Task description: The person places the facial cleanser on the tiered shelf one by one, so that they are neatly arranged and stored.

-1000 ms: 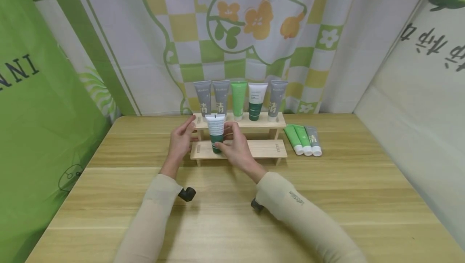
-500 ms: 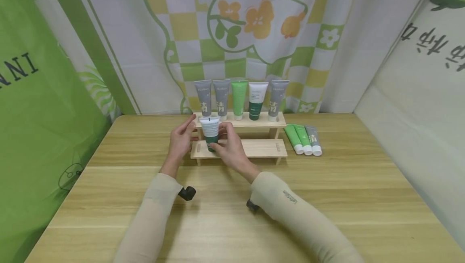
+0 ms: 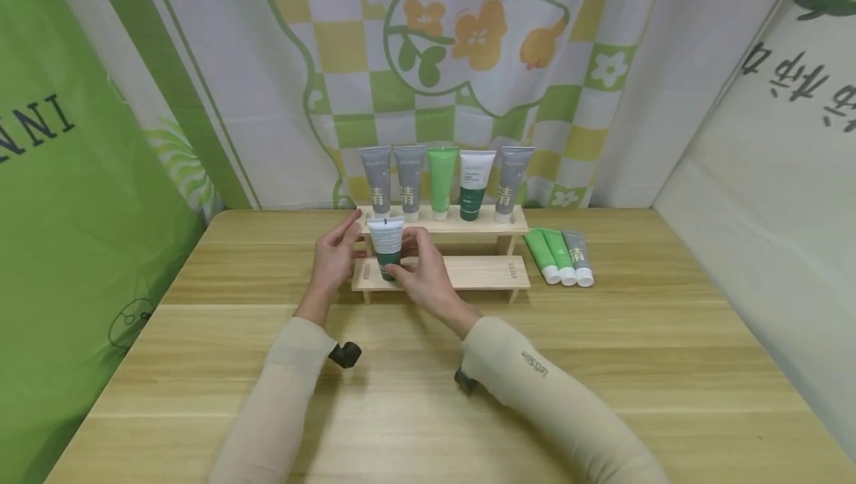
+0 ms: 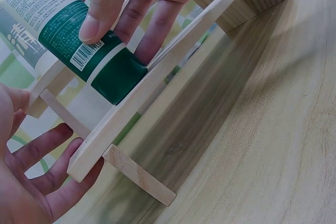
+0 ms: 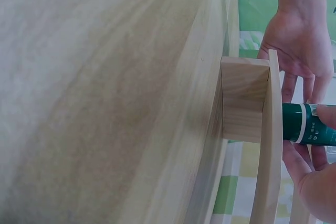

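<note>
A white and dark green squeeze tube (image 3: 386, 237) stands cap down at the left part of the lower step of a two-tier wooden rack (image 3: 484, 271). My right hand (image 3: 426, 273) pinches it from the right; in the left wrist view the thumb lies across the barcode on the tube (image 4: 63, 35), and the dark cap is right at the board. At the rack's left end, my left hand (image 3: 333, 259) touches the side with extended fingers. Seen from the left wrist, fingers of the left hand (image 4: 39, 182) reach behind the lower board's end.
On the upper step stand several tubes: grey ones (image 3: 513, 179), a light green one (image 3: 441, 181) and a white and green one (image 3: 475, 179). To the rack's right, two green tubes (image 3: 543, 255) and a grey tube (image 3: 577, 255) lie on the wooden table (image 3: 642, 365). A patterned curtain (image 3: 348, 45) hangs behind.
My right hand has shifted the white and green tube leftward and slightly down along the lower step, then held it nearly still. The left hand stays at the rack's left end.
</note>
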A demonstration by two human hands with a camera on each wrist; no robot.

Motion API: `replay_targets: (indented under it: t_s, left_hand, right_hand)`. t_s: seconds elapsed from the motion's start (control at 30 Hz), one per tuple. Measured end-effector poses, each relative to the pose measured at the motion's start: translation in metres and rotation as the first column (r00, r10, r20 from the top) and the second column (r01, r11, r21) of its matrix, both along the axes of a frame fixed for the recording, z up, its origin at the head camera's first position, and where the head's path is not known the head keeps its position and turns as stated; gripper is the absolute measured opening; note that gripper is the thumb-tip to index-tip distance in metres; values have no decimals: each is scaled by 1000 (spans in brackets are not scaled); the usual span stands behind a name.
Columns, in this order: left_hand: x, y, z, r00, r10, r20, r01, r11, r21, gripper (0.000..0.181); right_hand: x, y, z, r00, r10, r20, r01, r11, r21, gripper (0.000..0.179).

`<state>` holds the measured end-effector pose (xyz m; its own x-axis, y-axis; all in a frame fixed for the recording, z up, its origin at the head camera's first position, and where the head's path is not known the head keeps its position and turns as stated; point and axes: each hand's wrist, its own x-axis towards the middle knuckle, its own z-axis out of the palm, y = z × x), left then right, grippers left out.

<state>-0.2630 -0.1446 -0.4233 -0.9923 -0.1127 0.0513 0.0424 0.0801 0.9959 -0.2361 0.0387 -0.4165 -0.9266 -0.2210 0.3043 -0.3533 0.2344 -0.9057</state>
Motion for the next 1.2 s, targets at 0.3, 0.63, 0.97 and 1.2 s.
replay_targets:
  t_s: [0.3, 0.63, 0.97, 1.2]
  left_hand:
    - [-2, -1, -5, 1000, 12, -16, -12, 1000, -2, 42]
    - [-2, -1, -5, 1000, 9, -11, -9, 1000, -4, 43]
    - [-3, 0, -5, 1000, 18, -15, -18, 1000, -17, 44]
    - [-5, 0, -7, 1000, 10, -1, -10, 1000, 4, 45]
  right_hand:
    - [1, -1, -1, 1000, -5, -6, 5, 1000, 2, 51]
    - [0, -3, 0, 1000, -2, -19, 2, 1000, 3, 50]
    - [-2, -5, -1, 1000, -7, -9, 7, 1000, 12, 50]
    - [-3, -4, -1, 1000, 2, 8, -2, 1000, 20, 49]
